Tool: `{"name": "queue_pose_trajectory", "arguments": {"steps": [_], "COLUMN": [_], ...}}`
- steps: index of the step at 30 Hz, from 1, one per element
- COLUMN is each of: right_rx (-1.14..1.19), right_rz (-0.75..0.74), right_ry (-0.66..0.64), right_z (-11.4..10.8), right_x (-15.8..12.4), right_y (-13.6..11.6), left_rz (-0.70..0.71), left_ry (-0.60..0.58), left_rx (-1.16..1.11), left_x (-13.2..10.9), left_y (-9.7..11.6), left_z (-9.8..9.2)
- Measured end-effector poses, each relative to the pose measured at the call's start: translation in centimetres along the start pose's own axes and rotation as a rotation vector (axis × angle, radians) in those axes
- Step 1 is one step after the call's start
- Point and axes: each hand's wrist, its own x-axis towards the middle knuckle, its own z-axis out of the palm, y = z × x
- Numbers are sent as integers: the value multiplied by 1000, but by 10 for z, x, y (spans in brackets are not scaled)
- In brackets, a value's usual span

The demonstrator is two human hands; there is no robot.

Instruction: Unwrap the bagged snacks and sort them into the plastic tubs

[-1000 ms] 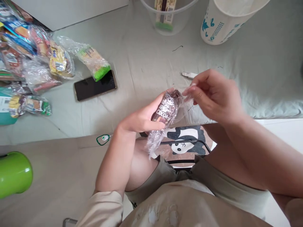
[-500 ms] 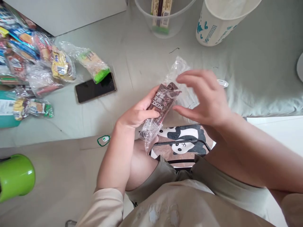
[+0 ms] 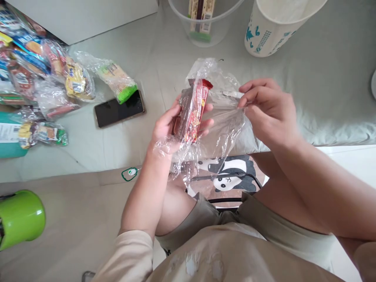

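Observation:
My left hand [image 3: 166, 127] is closed around a bundle of snack packets [image 3: 197, 111], one brown and one red, lying in the clear plastic bag [image 3: 225, 129]. Its fingertips show past the red packet's right side. To the right, my right hand [image 3: 272, 111] pinches the edge of the same bag between thumb and fingers and holds the film stretched out sideways. Some of the bag bunches over my left wrist, and its lower folds hang above the panda-printed surface [image 3: 232, 176] between my legs.
A black phone [image 3: 119, 109] lies at left with a green-ended wrapped snack [image 3: 117, 80] partly on it. Several bagged snacks [image 3: 44, 74] pile up at far left. A clear tub [image 3: 217, 33] and a white paper bucket [image 3: 268, 35] stand at the back. A green bin [image 3: 23, 219] is lower left.
My right hand has closed on the bag's edge and pulled the film out to the right. The packets have turned in my left hand, so the red one now faces up.

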Motion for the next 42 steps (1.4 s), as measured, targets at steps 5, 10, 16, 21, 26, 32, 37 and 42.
{"name": "queue_pose_trajectory", "arguments": {"steps": [5, 10, 16, 21, 26, 32, 37, 42], "right_rx": [-104, 3, -25, 63, 10, -213, 4, 502], "right_rz": [-77, -72, -1, -6, -183, 56, 153, 310], "right_ry": [254, -140, -278, -367, -365, -191, -267, -309], "right_z": [1, 13, 27, 34, 44, 53, 55, 61], "right_x": [3, -1, -2, -4, -7, -9, -7, -3], "right_y": [-5, -17, -11, -13, -10, -5, -5, -4], "left_rz": [129, 196, 280, 442, 510, 427, 230, 236], "left_ry": [98, 133, 25, 59, 345, 457, 147, -61], "left_rx": [-53, 52, 181, 381, 582, 501, 82, 57], "left_x": [8, 12, 10, 7, 3, -1, -19, -31], "left_y": [-6, -18, -27, -30, -27, -13, 4, 13], "left_z": [14, 18, 22, 21, 14, 9, 21, 25]}}
